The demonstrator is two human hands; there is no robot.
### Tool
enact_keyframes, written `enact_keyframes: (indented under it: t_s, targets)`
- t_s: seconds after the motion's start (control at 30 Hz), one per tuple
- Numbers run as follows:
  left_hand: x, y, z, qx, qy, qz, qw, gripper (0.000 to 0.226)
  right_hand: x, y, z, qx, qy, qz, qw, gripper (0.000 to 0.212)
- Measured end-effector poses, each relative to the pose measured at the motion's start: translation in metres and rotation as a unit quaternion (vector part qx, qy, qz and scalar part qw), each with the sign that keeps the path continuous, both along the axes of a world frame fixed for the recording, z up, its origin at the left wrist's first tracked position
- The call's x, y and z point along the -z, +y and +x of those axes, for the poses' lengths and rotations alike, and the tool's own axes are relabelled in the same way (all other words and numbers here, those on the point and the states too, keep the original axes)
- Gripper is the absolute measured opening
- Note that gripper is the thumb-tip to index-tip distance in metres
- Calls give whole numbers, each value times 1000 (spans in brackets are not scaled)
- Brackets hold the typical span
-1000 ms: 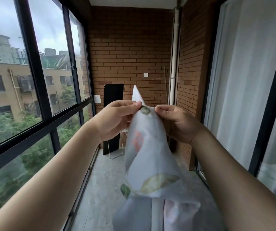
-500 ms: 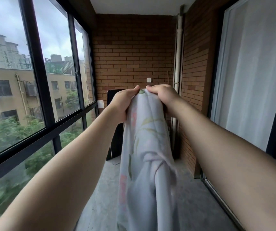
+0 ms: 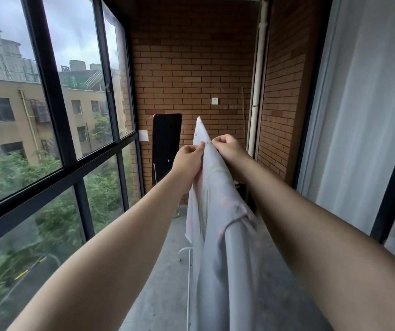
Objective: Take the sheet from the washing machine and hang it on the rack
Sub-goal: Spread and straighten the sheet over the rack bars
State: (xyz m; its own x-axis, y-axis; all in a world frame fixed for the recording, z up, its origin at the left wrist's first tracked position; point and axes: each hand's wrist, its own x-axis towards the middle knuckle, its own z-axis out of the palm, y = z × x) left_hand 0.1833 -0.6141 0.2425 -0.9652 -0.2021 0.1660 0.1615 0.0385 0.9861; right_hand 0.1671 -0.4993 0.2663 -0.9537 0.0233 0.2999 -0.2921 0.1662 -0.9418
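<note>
Sheet [image 3: 225, 235], pale with a faint leaf print, is off the floor and held up mid-frame. It hangs in one long bunched fold down past the bottom edge, between both outstretched forearms. Glazed window wall [image 3: 48, 96] is on the left and the brick wall [image 3: 191, 68] is ahead. A black panel [image 3: 166, 144] leans against the brick, behind the hands. Left hand [image 3: 188, 161] pinches the sheet's top edge from the left, and right hand [image 3: 228, 149] pinches it from the right, thumbs nearly meeting. Half a second ago both hands capped the bunched top; now a pointed corner stands above them. White rack tube [image 3: 185, 250] now shows beside the hanging fold, low centre; contact with the sheet is unclear.
</note>
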Motion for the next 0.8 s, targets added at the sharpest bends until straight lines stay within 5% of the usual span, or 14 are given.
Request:
enact_keyframes:
  t_s: [0.17, 0.43, 0.53, 0.63, 0.8]
  targets:
    - [19, 2, 65, -69, 85, -136, 985, 35, 23, 19, 51, -3, 53, 89, 995, 34]
    - [57, 13, 178, 24, 159, -38, 986, 12, 64, 33, 189, -74, 96, -30, 992, 22]
    - [57, 15, 202, -8, 171, -19, 985, 2, 72, 36, 216, -44, 139, 19, 989, 10]
    - [56, 11, 228, -1, 221, -10, 975, 17, 76, 43, 244, -47, 152, -10, 987, 22]
    - [59, -3, 259, 5, 321, -148, 935, 22, 89, 56, 268, -58, 251, 28, 966, 19]
